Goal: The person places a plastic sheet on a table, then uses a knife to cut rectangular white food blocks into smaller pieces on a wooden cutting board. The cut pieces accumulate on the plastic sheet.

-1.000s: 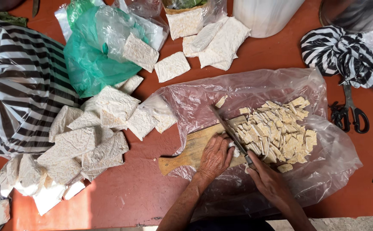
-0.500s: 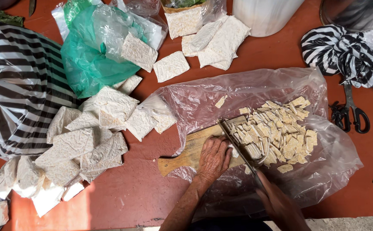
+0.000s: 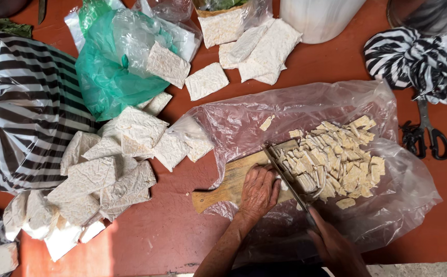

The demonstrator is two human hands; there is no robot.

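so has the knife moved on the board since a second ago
Yes. The knife, gripped in the right hand, has slid right along the wooden cutting board, away from the left hand and up against the heap of cut strips.

A home food-preparation spot, set on a red-brown floor (image 3: 172,231); a wooden cutting board (image 3: 228,184) lies on a clear plastic sheet (image 3: 305,110); wrapped tempeh blocks (image 3: 115,174) are heaped left of the board; black scissors (image 3: 428,136) lie to its right; striped plastic bags (image 3: 23,118) sit at far left.
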